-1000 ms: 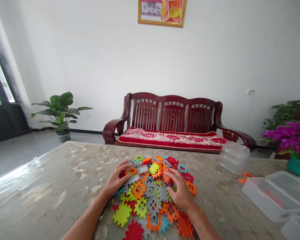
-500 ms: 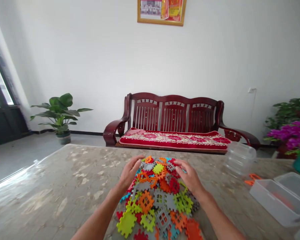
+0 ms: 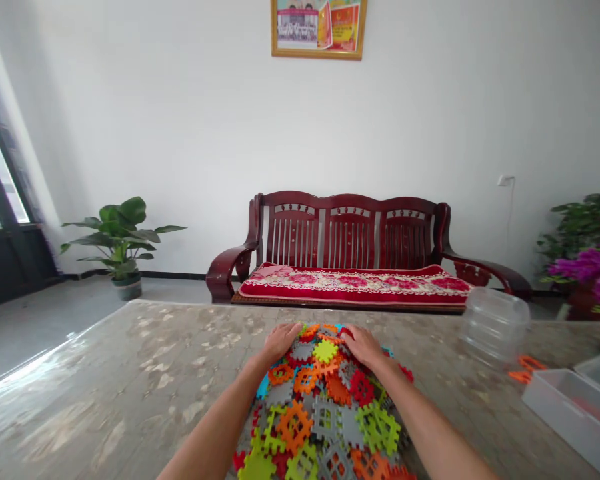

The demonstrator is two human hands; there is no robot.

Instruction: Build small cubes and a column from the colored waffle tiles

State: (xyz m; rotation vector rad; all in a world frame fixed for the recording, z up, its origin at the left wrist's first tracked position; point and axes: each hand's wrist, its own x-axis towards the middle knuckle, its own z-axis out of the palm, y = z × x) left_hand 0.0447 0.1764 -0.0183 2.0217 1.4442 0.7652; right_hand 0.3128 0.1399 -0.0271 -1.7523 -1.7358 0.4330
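A heap of plastic interlocking building tiles (image 3: 324, 417) in orange, grey, red, lime green and blue spreads over the table right in front of me. My left hand (image 3: 281, 340) rests against the far left side of the heap, fingers stretched forward. On the far right side, my right hand (image 3: 361, 345) lies against the tiles with its fingers pointing inward. A lime green tile (image 3: 325, 351) shows on top between the two hands. Neither hand visibly grips a single tile; the fingertips are partly hidden.
The table (image 3: 145, 373) has a patterned grey-brown cover. To the right stand a clear plastic container (image 3: 495, 327), some orange pieces (image 3: 527, 368) and an open translucent box (image 3: 570, 407). Beyond the table is a wooden bench (image 3: 350, 230); a potted plant (image 3: 123, 240) stands left.
Both hands have reached forward and lowered onto the far end of the heap, having hovered beside it before. My view has tilted slightly up.
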